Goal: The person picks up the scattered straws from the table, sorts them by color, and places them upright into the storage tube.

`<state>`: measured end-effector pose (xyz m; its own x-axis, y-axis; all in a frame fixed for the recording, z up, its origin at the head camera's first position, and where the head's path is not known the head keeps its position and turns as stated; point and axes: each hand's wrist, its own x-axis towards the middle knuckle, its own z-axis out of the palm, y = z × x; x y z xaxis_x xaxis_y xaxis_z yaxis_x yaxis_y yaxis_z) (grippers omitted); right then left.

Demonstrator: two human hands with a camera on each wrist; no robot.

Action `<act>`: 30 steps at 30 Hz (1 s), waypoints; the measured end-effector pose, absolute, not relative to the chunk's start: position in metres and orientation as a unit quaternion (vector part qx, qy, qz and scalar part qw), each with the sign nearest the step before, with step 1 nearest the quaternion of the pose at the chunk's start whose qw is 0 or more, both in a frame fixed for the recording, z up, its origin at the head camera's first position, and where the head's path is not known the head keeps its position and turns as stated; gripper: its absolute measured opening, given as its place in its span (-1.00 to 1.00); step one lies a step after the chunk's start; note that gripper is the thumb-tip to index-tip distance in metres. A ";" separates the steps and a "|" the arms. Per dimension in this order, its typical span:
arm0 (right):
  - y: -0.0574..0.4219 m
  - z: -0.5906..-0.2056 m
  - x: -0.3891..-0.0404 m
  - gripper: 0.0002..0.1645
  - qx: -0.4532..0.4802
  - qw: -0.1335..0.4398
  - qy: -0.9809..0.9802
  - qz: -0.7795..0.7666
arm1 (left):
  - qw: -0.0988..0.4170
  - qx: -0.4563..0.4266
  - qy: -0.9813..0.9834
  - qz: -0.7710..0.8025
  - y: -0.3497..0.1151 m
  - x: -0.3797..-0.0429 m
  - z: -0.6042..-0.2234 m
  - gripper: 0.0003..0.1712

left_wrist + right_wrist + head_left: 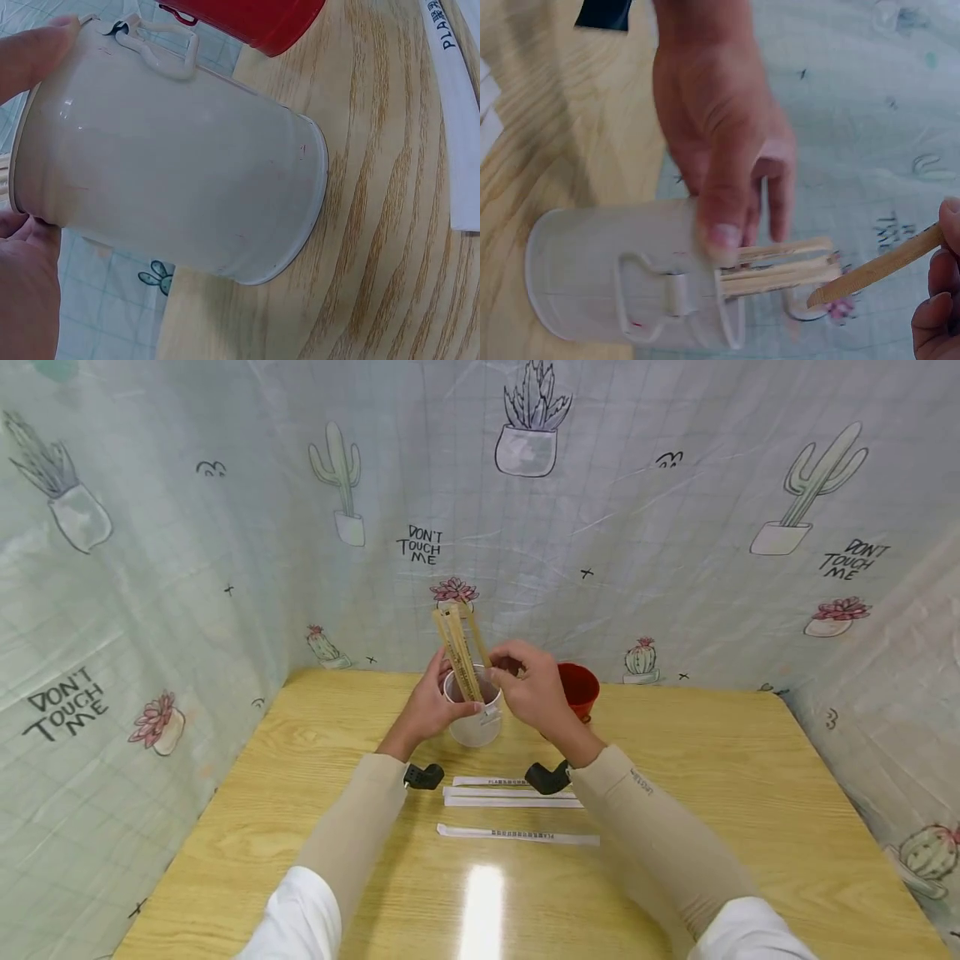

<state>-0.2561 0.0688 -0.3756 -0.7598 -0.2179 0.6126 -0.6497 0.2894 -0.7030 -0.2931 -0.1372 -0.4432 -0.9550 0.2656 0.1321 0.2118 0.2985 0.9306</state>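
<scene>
Sticks (459, 652), a thin pale-brown bundle, stand in a white bucket (474, 731) near the centre of the head view, their upper ends well above its rim and leaning toward the upper left. The left hand (435, 702) grips the bucket at the rim, thumb on the near side. The right hand (531, 689) pinches a single stick (885, 266), whose free end is near the bundle's tops in the right wrist view. Just right of centre, partly behind the right hand, is a red bucket (577, 683); only some of its inside shows, so I cannot tell what it holds. Below both buckets in the frame, white paper sleeves (517, 836), some printed, lie crosswise on the wood-grain counter (712, 768). Cactus-printed cloth (247, 527) fills the upper frame.
</scene>
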 end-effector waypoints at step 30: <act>0.112 -0.423 -0.206 -0.52 0.215 0.047 -0.896 0.387 | 0.020 0.167 0.835 0.524 -0.138 -0.300 -0.432 0.40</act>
<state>-0.2063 0.1118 -0.4226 -0.9034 -0.3480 0.2504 -0.4209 0.6090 -0.6722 -0.2999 -0.1378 -0.4317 -0.9434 0.2999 0.1413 0.2575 0.3943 0.8822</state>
